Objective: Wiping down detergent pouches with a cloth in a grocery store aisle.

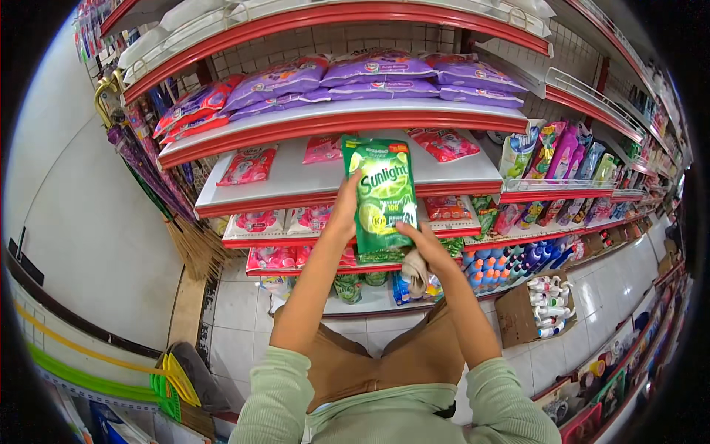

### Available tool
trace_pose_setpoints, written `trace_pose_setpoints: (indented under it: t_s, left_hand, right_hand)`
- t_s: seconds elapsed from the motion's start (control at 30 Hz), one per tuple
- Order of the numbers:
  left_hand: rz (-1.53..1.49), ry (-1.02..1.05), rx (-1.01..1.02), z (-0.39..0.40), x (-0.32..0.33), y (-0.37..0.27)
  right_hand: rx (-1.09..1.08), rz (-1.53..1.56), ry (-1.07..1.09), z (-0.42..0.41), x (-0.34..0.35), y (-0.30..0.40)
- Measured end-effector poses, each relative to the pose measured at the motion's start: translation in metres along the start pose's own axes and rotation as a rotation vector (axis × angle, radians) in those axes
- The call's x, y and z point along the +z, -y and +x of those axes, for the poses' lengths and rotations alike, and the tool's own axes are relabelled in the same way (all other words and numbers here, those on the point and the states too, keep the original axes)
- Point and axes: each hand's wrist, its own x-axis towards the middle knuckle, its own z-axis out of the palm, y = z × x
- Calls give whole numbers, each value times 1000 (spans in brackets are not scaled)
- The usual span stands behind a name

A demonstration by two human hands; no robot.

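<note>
A green Sunlight refill pouch (385, 194) is held upright before me, its printed front facing up at the camera. My left hand (345, 208) grips the pouch along its left edge. At the lower right corner, my right hand (426, 244) pinches the pouch with thumb and fingers. A crumpled beige cloth (415, 272) hangs from that same hand, below the pouch. Behind the pouch is a white shelf with a red edge (299, 175). On this shelf lie a red detergent packet (248, 165) at the left and another red packet (445, 145) at the right.
Purple detergent bags (383, 66) are stacked on the shelf above. Lower shelves hold pink packets (255, 223) and green pouches (348, 288). On the tiled floor at right stands a cardboard box (516, 316) of white bottles. Brooms (197, 244) and umbrellas (130, 147) hang at left.
</note>
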Motion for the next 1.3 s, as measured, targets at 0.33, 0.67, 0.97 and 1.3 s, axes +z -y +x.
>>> trace_pose_setpoints:
  t_s: [0.33,0.67,0.97,1.3]
  left_hand:
    - [518,79,337,99,-5,-19]
    - [962,-53,550,163,-50,5]
    - [1097,92,797,22,-10,32]
    - [1134,-323,23,-188,-206,82]
  right_hand:
    - [-311,-143,-120,100,-35,40]
    - [-245,-423,-80,165,-48,41]
    - [-181,-1143,-554,136,-63,50]
    - [174,-612,407,36,-45,-238]
